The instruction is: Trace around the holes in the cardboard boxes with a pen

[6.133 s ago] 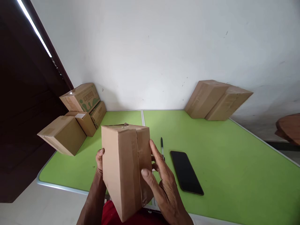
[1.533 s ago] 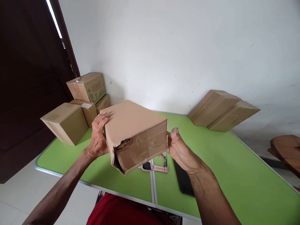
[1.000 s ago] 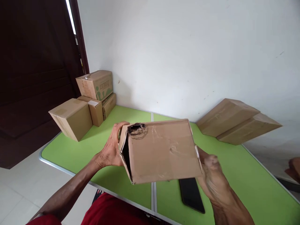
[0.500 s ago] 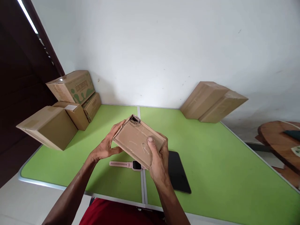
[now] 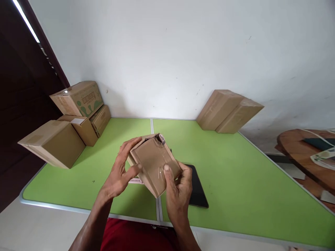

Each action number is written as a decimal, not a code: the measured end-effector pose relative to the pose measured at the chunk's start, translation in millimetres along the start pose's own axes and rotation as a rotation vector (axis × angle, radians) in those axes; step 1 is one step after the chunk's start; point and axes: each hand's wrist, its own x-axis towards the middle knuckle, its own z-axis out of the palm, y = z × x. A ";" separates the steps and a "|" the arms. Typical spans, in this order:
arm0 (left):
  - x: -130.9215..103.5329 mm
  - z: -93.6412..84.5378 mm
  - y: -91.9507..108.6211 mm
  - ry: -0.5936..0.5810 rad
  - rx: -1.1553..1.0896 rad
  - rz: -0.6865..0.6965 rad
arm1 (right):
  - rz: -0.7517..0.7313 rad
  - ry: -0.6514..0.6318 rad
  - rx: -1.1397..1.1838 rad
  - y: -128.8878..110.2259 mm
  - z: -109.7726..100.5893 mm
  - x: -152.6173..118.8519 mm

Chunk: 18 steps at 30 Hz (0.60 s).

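Hands point(image 5: 119, 176) at opposite sides of a tilted box point(image 5: 151, 162)

Left hand point(image 5: 119, 174) and right hand point(image 5: 178, 191) hold a torn carton point(image 5: 153, 158) above the table point(image 5: 248, 195).

Soft, fairly bright light spreads across the white wall point(image 5: 157, 52) on my remote feed, while a white-hot slit point(image 5: 26, 21) burns at upper left beside a near-black door point(image 5: 18, 80). I note a faint shadow right of the stacked cartons point(image 5: 87, 101), tape glints on the held box point(image 5: 150, 158), and wide-angle stretching toward both sides.
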 end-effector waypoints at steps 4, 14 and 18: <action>-2.2 1.6 15.7 0.186 0.053 -0.124 | -0.154 -0.006 -0.044 5.1 6.4 -17.0; -9.1 4.1 21.5 0.252 0.147 -0.130 | -0.397 -0.138 -0.291 -29.0 2.8 -2.7; -12.0 6.4 24.1 0.254 0.180 -0.132 | -0.482 -0.137 -0.312 -39.1 13.7 9.4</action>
